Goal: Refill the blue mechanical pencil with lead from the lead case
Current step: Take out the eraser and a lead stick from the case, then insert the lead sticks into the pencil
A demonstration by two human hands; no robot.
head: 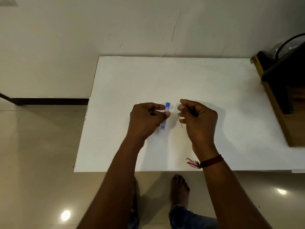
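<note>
- Head view: my left hand (146, 118) pinches the case (165, 115) between thumb and fingers over the middle of the table (165, 76), with the darker blue end away from me.
- My right hand (196, 118) is curled. Thumb and forefinger pinch a thin lead (181, 123) that pokes out below the fingers, just beside the case and not touching it.
- I cannot find the pencil anywhere in this view, so I judge that the lead is out but not yet loaded.
- To do this well, I'd keep the pinch light and near the lead's middle, since it looks brittle. I'd also set the case down closed so nothing spills.
- The table is a plain white board against a scuffed pale wall (132, 30). A dark wooden stand (277, 90) abuts its right edge.
- Below, glossy tiles (41, 146) reflect lamps, and bare feet (179, 187) show under the near edge.
</note>
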